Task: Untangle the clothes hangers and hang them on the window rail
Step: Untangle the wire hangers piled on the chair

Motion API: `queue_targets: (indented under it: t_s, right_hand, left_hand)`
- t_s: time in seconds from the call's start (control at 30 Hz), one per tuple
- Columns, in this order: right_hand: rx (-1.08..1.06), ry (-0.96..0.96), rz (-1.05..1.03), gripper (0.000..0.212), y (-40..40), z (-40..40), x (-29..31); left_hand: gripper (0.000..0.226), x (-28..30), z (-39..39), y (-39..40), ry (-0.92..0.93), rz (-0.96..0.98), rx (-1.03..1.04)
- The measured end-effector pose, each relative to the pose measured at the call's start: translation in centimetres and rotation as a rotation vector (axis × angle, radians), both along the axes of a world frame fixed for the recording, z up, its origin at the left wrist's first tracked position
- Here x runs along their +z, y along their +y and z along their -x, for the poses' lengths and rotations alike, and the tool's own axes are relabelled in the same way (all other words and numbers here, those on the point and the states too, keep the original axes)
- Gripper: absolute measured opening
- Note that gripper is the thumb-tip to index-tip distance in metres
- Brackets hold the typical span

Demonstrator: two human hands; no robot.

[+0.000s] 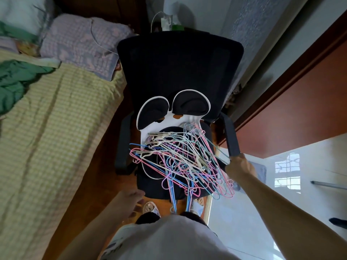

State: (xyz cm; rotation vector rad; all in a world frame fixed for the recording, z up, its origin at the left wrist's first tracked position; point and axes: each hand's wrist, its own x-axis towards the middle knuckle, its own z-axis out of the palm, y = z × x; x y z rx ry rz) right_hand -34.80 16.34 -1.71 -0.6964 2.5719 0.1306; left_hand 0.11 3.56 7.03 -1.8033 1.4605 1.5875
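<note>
Head view: tangled hangers (180,162) heaped on black chair (178,72) seat, over a white-rimmed cushion (148,117). Right hand (239,167) at the pile's right edge beside the armrest, apparently pinching a blue-green wire; grip partly hidden. Left hand (134,198) loose and spread, holding nothing, near seat front. Untangling likely just starting; next, freeing one hanger from interlocked hooks. Bed (47,137) close on left, window rail not visible

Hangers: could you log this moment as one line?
hangers: tangled on chair seat | right hand: at pile's edge, grip unclear | left hand: open, free
</note>
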Motion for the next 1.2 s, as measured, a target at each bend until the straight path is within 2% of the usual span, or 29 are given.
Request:
queue_targets:
  t_s: [0.17,0.37,0.5,0.73,1.03,1.2]
  right_hand:
    - [0.019,0.073,0.113,0.044,1.4,-0.1,-0.7]
    - [0.308,0.116,0.102,0.062,5.3,0.3,1.0]
    - [0.379,0.113,0.13,0.069,8.8,0.9,1.3]
    - [0.281,0.032,0.172,0.058,6.8,-0.3,2.2]
    - [0.461,0.131,0.003,0.058,1.4,0.7,4.8]
    - [0.574,0.288,-0.045,0.051,-2.1,2.2,7.4]
  left_hand:
    - [0.017,0.0,1.3,-0.2,-0.003,0.016,-0.03]
    - [0.015,-0.2,2.4,-1.2,0.006,0.029,-0.039]
    - [0.016,0.2,2.9,-1.7,0.048,0.034,-0.009]
    - [0.017,0.6,4.2,-2.9,0.09,0.033,0.001]
    - [0.018,0.4,4.5,-2.4,0.071,0.031,-0.025]
    - [0.022,0.5,3.8,-2.1,0.066,0.015,0.022]
